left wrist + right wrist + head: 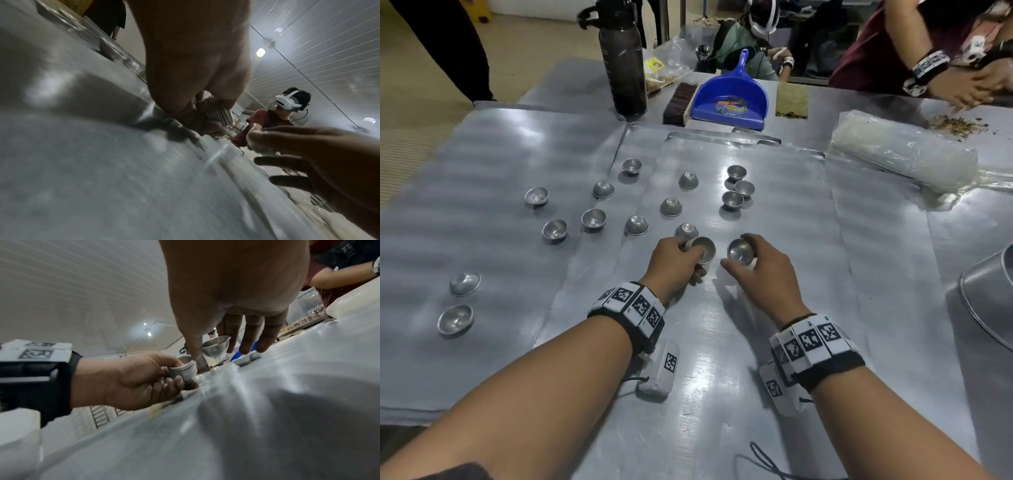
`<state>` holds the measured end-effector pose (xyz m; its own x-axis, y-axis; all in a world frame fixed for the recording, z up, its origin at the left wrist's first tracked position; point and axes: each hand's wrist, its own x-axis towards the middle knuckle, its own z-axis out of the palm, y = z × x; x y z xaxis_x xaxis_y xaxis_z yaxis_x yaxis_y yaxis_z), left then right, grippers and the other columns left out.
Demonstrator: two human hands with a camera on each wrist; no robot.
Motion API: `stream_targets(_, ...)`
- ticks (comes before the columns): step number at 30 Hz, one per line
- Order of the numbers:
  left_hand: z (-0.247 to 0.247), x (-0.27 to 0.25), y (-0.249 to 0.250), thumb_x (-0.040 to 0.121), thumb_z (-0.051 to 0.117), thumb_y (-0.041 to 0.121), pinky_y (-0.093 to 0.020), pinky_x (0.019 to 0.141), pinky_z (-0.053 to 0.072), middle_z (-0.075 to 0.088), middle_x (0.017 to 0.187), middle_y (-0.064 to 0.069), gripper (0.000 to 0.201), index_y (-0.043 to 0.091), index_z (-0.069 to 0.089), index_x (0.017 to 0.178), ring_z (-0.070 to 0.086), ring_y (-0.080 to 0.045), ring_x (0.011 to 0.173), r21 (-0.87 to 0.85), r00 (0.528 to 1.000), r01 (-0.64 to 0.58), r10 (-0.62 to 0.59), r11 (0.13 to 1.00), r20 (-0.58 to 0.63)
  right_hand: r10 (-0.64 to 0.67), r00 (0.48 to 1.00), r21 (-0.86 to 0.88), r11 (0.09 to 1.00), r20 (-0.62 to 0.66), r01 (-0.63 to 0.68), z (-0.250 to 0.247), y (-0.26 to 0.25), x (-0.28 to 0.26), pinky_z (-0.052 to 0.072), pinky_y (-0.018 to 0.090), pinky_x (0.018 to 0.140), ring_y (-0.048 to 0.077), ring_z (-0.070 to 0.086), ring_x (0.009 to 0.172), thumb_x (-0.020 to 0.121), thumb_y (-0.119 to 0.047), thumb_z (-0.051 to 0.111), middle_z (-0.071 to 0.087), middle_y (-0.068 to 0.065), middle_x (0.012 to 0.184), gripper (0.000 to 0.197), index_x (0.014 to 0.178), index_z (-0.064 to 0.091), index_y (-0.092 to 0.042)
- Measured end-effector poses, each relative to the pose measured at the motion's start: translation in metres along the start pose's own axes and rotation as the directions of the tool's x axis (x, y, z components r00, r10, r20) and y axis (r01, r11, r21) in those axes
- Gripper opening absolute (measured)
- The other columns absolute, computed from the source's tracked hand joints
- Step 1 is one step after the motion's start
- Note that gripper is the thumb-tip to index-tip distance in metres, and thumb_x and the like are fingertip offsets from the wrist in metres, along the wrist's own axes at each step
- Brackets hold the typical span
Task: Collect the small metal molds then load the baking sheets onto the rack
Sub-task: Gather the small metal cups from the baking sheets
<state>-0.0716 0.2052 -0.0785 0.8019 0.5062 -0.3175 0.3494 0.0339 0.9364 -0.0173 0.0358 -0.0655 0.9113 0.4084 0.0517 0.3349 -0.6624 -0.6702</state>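
Several small metal molds (pixel 636 225) lie scattered over flat baking sheets (pixel 482 192) on the table. My left hand (pixel 674 263) grips a nested stack of molds (pixel 701 249), whose ribbed side shows as the stack (pixel 185 371) in the right wrist view and the stack (pixel 216 112) in the left wrist view. Just to its right, my right hand (pixel 756 270) pinches a single mold (pixel 740 251) between thumb and fingers, held a little above the sheet as the mold (pixel 216 347). A trio of molds (pixel 738 186) sits farther back.
A dark water bottle (pixel 625 61), a brush (pixel 679 102) and a blue dustpan (pixel 732 96) stand at the back. A plastic-wrapped roll (pixel 900 154) lies at the right, a large metal bowl (pixel 993 301) at the right edge. Another person's hands (pixel 969 85) work at the far right.
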Motion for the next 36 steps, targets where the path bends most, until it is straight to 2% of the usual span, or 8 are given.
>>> stream_targets(4,0.014,0.006,0.005,0.091,0.061,0.005,-0.030,0.047,0.053,0.068,0.068,-0.023,0.015,-0.006,0.067,0.098,0.066,-0.020,0.047,-0.052,1.000,-0.010,0.010,0.999,-0.009,-0.063,0.998,0.035,0.997,-0.026,0.064,-0.006,-0.007,0.002,0.051,0.035,0.090,0.015,0.063,0.107,0.084,-0.050,0.072,0.068,-0.006,0.119,0.057,0.132,0.056,-0.024)
stream_targets(7,0.025,0.009,0.011,0.094,0.063,0.008,-0.026,0.045,0.053,0.067,0.068,-0.014,0.010,-0.001,0.068,0.093,0.066,-0.016,0.048,-0.159,1.000,-0.011,0.011,0.987,0.001,-0.074,0.997,0.027,0.997,-0.016,0.075,-0.004,-0.005,0.008,0.052,0.036,0.086,0.017,0.064,0.104,0.084,-0.050,0.072,0.069,-0.006,0.117,0.056,0.132,0.055,-0.026)
stream_targets(11,0.032,0.016,0.014,0.099,0.058,0.028,-0.031,0.056,0.056,0.069,0.072,-0.007,0.024,0.008,0.068,0.091,0.068,-0.021,0.063,-0.392,0.990,0.134,-0.109,0.910,0.085,-0.059,0.998,0.027,0.998,0.015,0.059,-0.002,-0.002,0.019,0.052,0.035,0.082,0.020,0.065,0.101,0.084,-0.051,0.072,0.070,-0.004,0.113,0.057,0.133,0.055,-0.028)
stream_targets(14,0.036,0.022,0.010,0.093,0.060,0.045,-0.039,0.069,0.057,0.069,0.075,-0.006,0.034,0.012,0.069,0.091,0.067,-0.020,0.063,-0.418,0.978,0.179,-0.115,0.891,0.174,-0.066,0.997,0.006,0.998,0.049,0.066,-0.001,-0.001,0.027,0.047,0.032,0.076,0.022,0.064,0.097,0.083,-0.051,0.072,0.071,-0.003,0.111,0.058,0.134,0.053,-0.030)
stream_targets(17,0.039,0.023,0.011,0.085,0.072,0.031,-0.044,0.074,0.057,0.063,0.070,-0.005,0.019,0.013,0.072,0.079,0.063,-0.018,0.063,-0.302,0.983,0.080,-0.025,0.950,0.183,-0.052,0.994,-0.022,0.998,0.095,0.054,0.000,-0.001,0.035,0.044,0.031,0.076,0.023,0.064,0.101,0.083,-0.052,0.070,0.070,-0.003,0.115,0.062,0.138,0.050,-0.032)
stream_targets(23,0.039,0.039,0.012,0.091,0.061,0.002,-0.031,0.051,0.046,0.064,0.070,-0.022,0.013,-0.009,0.066,0.096,0.059,-0.019,0.046,-0.205,0.998,0.058,-0.056,0.977,0.017,-0.015,0.980,-0.008,1.000,0.199,0.017,-0.006,0.008,0.054,0.046,0.042,0.103,0.019,0.053,0.128,0.081,-0.040,0.058,0.058,-0.006,0.140,0.063,0.142,0.048,-0.033)
stream_targets(28,0.044,0.053,0.007,0.091,0.061,0.005,-0.032,0.052,0.049,0.066,0.072,-0.026,0.015,-0.008,0.066,0.098,0.061,-0.022,0.048,-0.180,0.999,0.043,-0.040,0.983,0.019,0.025,0.993,-0.118,0.993,0.119,-0.011,-0.002,0.030,0.104,0.049,0.043,0.096,0.025,0.059,0.115,0.093,-0.030,0.054,0.058,0.003,0.135,0.041,0.133,0.056,-0.026)
stream_targets(36,0.044,0.057,-0.002,0.091,0.061,0.004,-0.031,0.053,0.048,0.065,0.066,-0.023,0.009,-0.003,0.067,0.091,0.059,-0.022,0.047,-0.168,1.000,0.008,-0.004,0.986,0.023,-0.041,0.974,-0.314,0.943,0.223,0.111,0.019,0.031,0.160,0.049,0.039,0.089,0.030,0.057,0.112,0.092,-0.033,0.057,0.047,0.008,0.134,0.039,0.131,0.057,-0.035)
